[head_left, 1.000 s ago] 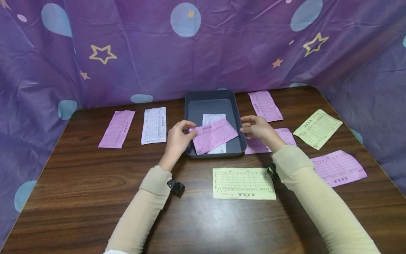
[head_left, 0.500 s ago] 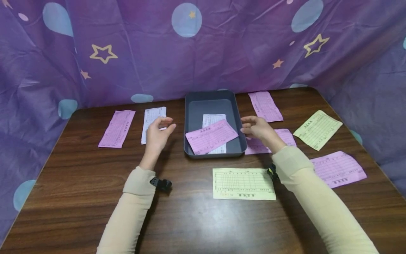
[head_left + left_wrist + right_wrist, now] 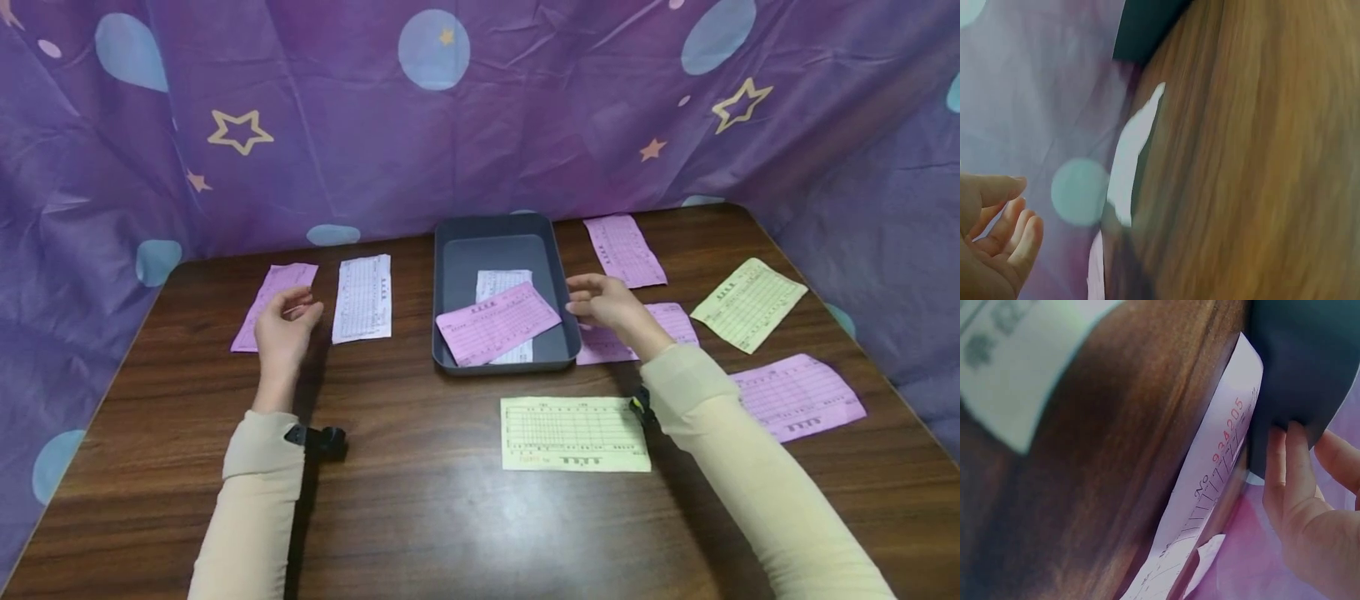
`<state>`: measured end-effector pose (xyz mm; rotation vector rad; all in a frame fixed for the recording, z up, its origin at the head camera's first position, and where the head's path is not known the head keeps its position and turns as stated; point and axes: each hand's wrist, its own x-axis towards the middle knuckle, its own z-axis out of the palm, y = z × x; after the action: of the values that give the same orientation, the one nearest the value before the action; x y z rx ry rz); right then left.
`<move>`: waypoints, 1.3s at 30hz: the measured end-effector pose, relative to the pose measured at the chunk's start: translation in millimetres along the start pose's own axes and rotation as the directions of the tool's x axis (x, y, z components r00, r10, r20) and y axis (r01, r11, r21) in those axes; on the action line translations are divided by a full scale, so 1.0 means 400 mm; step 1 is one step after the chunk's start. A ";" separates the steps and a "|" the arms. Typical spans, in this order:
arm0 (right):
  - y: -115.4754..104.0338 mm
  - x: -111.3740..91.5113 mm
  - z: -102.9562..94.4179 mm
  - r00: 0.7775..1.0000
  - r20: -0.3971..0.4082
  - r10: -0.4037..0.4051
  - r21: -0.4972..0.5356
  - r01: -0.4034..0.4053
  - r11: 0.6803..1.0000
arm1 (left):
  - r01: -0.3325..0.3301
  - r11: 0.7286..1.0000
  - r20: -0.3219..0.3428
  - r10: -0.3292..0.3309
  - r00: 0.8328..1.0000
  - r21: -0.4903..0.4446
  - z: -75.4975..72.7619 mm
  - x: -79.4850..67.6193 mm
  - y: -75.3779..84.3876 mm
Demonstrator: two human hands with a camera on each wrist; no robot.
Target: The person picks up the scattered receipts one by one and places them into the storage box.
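My left hand (image 3: 287, 333) is over the near part of a pink paper slip (image 3: 273, 287) at the far left. Its fingers are loosely bent with nothing between them, and the left wrist view shows the hand (image 3: 1000, 234) raised above the table. A white slip (image 3: 363, 298) lies just to its right. At the dark grey tray (image 3: 495, 225), the right hand (image 3: 611, 304) touches the outer right wall with its fingertips (image 3: 1295, 434). Inside the tray, a pink slip (image 3: 498, 321) lies slantwise across a white slip (image 3: 513, 354). Another pink slip (image 3: 671, 321) lies partly under the right hand.
A yellow-green slip (image 3: 576, 437) lies in front of the tray. To the right are another yellow-green slip (image 3: 750, 304), a pink slip (image 3: 802, 396) partly behind the right sleeve, and a pink slip (image 3: 625, 250) near the back. A purple patterned cloth (image 3: 337, 125) hangs behind the table (image 3: 420, 517).
My left hand has let go of the pink slip, which now lies in the tray, and moved left past the white slip. The right hand has stayed at the tray's side.
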<state>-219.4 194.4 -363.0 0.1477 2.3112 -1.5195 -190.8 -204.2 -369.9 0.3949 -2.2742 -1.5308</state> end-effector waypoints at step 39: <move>0.000 0.000 -0.001 1.000 -0.012 0.004 -0.010 -0.004 1.000 | 0.308 0.931 -0.204 -0.269 0.941 0.194 -0.127 0.046 -0.120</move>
<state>-219.4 194.7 -363.0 0.1598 2.3260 -1.5092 -183.3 -271.8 -394.2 0.9286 -2.3309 -1.3065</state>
